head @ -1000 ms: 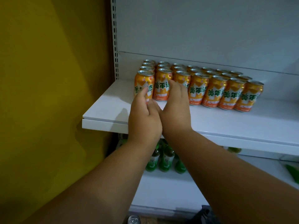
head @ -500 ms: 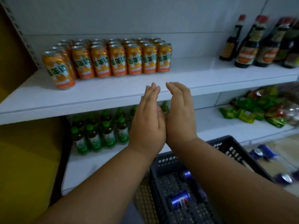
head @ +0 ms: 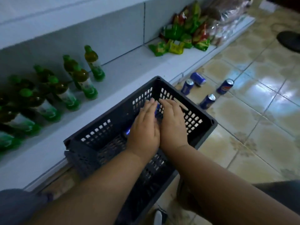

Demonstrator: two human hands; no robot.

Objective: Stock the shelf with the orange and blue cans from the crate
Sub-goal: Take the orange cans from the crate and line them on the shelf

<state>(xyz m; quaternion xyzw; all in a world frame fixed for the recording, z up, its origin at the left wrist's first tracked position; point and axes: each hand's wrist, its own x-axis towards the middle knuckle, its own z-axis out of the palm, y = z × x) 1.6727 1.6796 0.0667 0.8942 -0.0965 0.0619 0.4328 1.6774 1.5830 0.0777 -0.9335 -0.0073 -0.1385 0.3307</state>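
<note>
A dark plastic crate [head: 113,109] stands on the floor against the bottom shelf [head: 129,70]. Both my hands are down inside it, side by side. My left hand [head: 144,127] and my right hand [head: 172,124] have straight fingers pointing at the crate's far corner. A blue can [head: 157,109] shows in the gap between the fingertips, and part of another blue can [head: 127,132] lies just left of my left hand. Neither hand is closed around a can. Several blue cans [head: 224,86] stand or lie on the tiles right of the crate. No orange cans are in view.
Green-capped bottles [head: 84,82] stand in rows on the bottom shelf to the left. Green and red snack packets [head: 183,34] are piled at its far end. A dark round object [head: 289,40] sits on the tiled floor [head: 259,127] at the upper right.
My view has swung down from the upper shelf with the orange cans to the floor. Both hands dropped from in front of that shelf into the crate.
</note>
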